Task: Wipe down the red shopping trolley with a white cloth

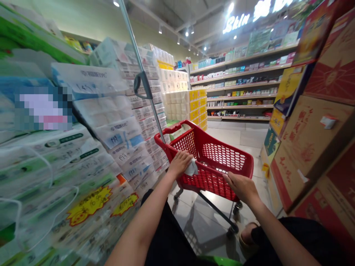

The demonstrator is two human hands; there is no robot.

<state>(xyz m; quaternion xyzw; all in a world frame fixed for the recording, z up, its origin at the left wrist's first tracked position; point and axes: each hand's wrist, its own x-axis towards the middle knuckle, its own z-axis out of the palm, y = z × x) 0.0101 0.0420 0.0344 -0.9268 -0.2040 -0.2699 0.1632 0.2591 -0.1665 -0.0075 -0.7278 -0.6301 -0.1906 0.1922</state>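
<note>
- The left hand (180,162) rests palm down on the near left rim of a red plastic shopping basket (222,159), fingers curled over a small white cloth (192,169) that it presses against the rim.
- The right hand (242,186) grips the near right rim of the same basket, thumb on top and fingers wrapped over the outer edge.
- Both bare forearms reach forward from the bottom of the view, over dark clothing on the person's lap or legs.
- The basket has lattice walls and stands on a low wheeled frame (222,216) on a pale tiled floor (241,136), right in front of the person, in the middle of a shop aisle.
- Its red handle (177,128) curves along the far left corner. A thin metal pole (138,62) rises at a slant from that side towards the ceiling, with a grey loop grip partway up.
- Just to the left of the basket, stacks of wrapped tissue packs (119,133) tower up, with yellow starburst price tags (88,205) near the bottom.
- To the right, close by, brown and red cardboard boxes (307,140) are piled high.
- Farther down the aisle stand more stacked white and yellow packs (194,103).
- Beyond them, wall shelves (241,92) hold rows of small goods, under bright ceiling lights and a lit sign (238,20).
</note>
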